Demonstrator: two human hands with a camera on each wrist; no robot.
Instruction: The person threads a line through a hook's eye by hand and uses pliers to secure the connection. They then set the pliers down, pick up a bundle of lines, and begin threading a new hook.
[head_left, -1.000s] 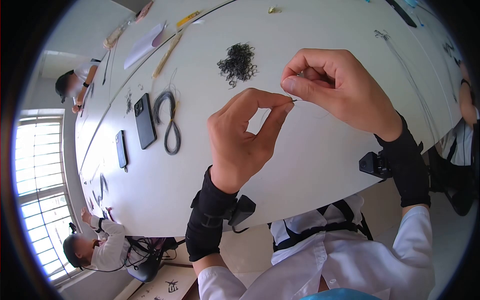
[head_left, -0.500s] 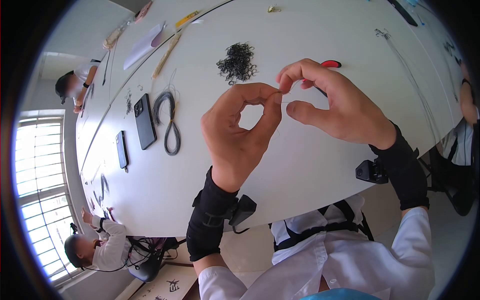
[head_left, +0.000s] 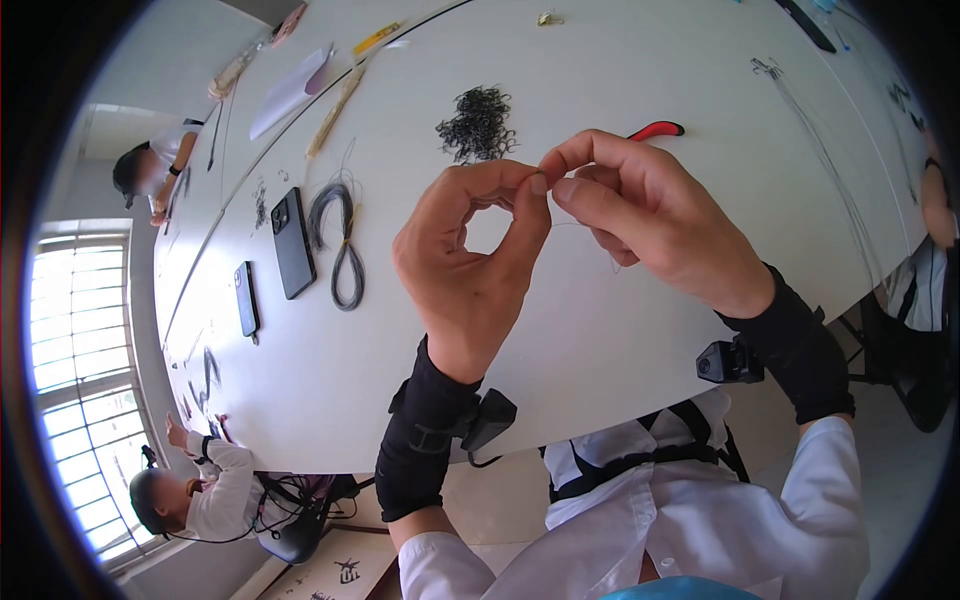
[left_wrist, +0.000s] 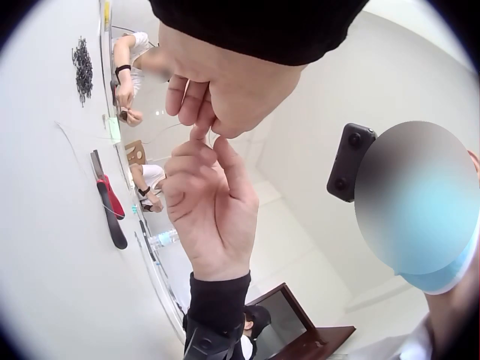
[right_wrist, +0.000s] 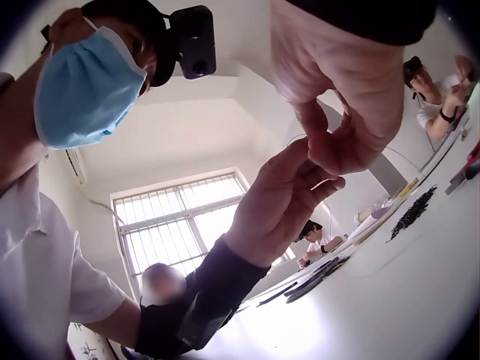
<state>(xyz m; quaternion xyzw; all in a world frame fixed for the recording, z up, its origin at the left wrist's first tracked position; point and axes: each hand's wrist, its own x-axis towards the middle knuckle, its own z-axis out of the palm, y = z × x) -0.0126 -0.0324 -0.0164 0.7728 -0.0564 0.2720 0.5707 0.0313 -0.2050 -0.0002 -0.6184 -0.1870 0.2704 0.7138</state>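
Note:
My left hand (head_left: 470, 260) has its thumb and forefinger pinched together above the table; a thin fishing line comes from the fingertips, and whatever small piece sits between them is hidden. Right against it, my right hand (head_left: 665, 220) pinches the line with thumb and forefinger, the other fingers curled. In the head view a loose loop of fishing line (head_left: 568, 224) hangs below the hands. A heap of small dark fish hooks (head_left: 477, 122) lies just beyond the left fingers. Behind the right hand, red-and-black pliers (left_wrist: 111, 204) rest on the table, partly covered in the head view.
To the left lie a bundle of dark line (head_left: 345, 270), a large phone (head_left: 293, 245) and a smaller phone (head_left: 246, 298). Long lines with hooks at their ends (head_left: 768, 70) stretch along the right. Other people sit around the white table (head_left: 600, 340).
Both hands have shifted slightly left. The right hand has opened, then come back to pinch beside the left fingertips. The red-handled pliers have come into view behind it.

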